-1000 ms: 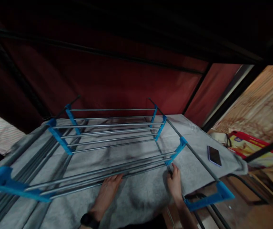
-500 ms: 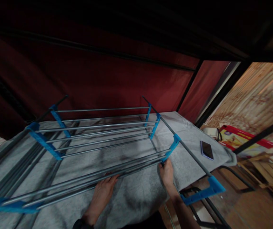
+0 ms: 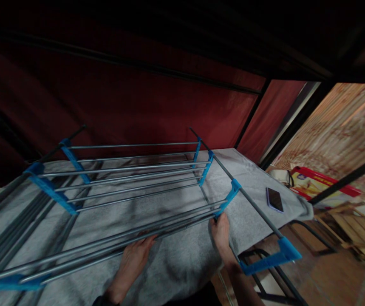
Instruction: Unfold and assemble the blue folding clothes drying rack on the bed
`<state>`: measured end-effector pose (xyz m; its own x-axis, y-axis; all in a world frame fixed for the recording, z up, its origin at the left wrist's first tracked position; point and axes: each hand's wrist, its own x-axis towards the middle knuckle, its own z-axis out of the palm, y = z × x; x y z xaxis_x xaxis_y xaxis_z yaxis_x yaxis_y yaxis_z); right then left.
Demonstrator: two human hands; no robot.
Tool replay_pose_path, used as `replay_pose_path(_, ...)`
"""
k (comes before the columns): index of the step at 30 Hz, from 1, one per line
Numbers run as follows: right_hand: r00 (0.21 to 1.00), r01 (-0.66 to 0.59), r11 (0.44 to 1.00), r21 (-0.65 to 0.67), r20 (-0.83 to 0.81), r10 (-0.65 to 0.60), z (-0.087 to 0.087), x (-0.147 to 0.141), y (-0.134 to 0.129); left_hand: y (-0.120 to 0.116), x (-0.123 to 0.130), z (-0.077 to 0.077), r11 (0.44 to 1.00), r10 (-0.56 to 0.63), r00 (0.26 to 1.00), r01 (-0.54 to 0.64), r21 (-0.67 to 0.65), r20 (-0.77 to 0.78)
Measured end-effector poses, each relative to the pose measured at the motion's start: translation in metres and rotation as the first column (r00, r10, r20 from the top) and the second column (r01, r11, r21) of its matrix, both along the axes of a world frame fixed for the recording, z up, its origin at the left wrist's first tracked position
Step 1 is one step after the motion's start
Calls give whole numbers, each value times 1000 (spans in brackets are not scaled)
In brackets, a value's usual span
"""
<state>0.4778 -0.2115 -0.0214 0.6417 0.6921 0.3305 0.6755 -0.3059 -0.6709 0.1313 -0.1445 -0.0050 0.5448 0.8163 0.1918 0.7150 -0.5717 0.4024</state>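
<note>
A partly built rack of grey metal rods (image 3: 128, 168) and blue plastic brackets (image 3: 203, 170) lies across a grey cloth-covered table (image 3: 182, 255). My left hand (image 3: 137, 253) is closed around the lowest front rod (image 3: 106, 256) near its middle; the fingertips are hidden behind the rods. At the right end of the same rods, my right hand (image 3: 221, 231) pinches the lower end of the front blue bracket (image 3: 227, 199). A long side rod (image 3: 258, 211) runs through the right brackets to a blue end piece (image 3: 274, 256) overhanging the table edge.
Loose metal rods (image 3: 23, 225) lie on the table at left. A phone (image 3: 275, 199) rests on the cloth at right. Beyond the table are a red and yellow box (image 3: 316, 182), wooden slats (image 3: 357, 231) and a dark metal frame post (image 3: 300, 117). Red fabric (image 3: 169, 114) hangs behind.
The left part of the rack sits slightly farther left in view, and my left hand shifts a little left with it. Both hands keep their hold; the right end barely moves.
</note>
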Motion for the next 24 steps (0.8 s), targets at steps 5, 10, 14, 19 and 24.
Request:
replay_pose_path(5, 1000, 11, 1000, -7, -13, -11, 3, 0, 2, 3, -2, -5, 1000, -20, 999, 20, 16, 26)
replay_pose_path(10, 1000, 29, 999, -29, 6, -29, 3, -1, 2, 2, -1, -1, 1000, -9, 1000, 9, -22, 30)
replay_pose_path(14, 999, 33, 999, -34, 17, -33, 4, -4, 2, 2, -1, -1, 999, 0, 1000, 2, -47, 28)
replay_pose_path(19, 998, 54, 997, -47, 38, -53, 6, -10, 3, 3, -2, -7, 1000, -5, 1000, 5, -24, -7)
replay_pose_path(24, 996, 65, 996, -68, 58, -61, 6, -13, 1, 2, -1, -5, 999, -6, 999, 4, -43, -38)
